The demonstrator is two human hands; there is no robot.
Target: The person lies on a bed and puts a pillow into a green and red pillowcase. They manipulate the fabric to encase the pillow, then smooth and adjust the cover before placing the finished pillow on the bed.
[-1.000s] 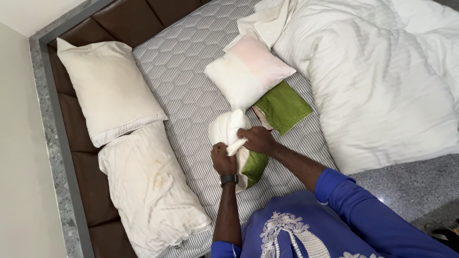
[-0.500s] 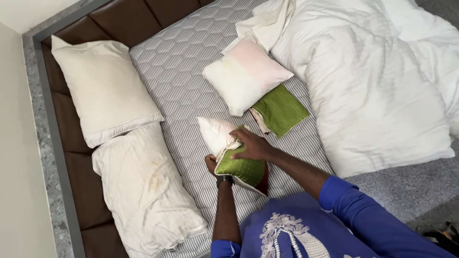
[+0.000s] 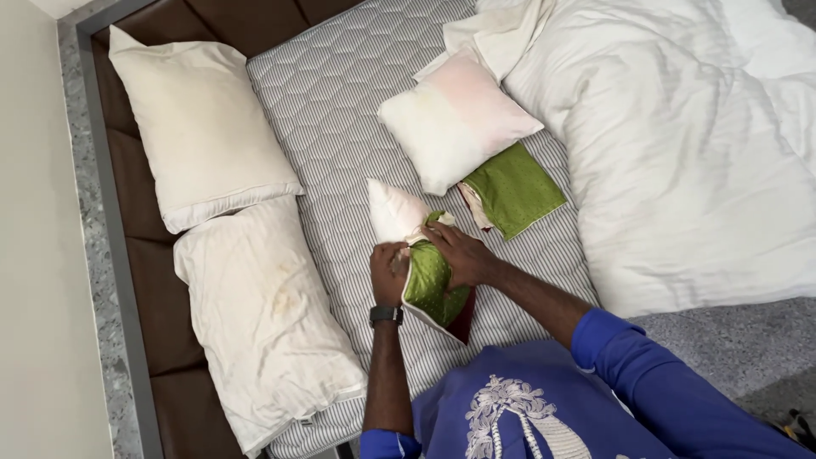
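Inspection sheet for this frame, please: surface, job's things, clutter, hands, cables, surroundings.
Surface: bare quilted mattress, striped at the near end.
Job's things: small white cushion partly inside a green cover.
Clutter: second small cushion, folded green cover, two large pillows, crumpled white duvet.
Hands: left hand grips the cover's edge; right hand on the cover.
Cables: nothing seen.
Surroundings: brown bed frame, speckled floor.

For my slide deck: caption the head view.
Both hands, left hand and right hand, work a small cushion into a green cover on a striped mattress.
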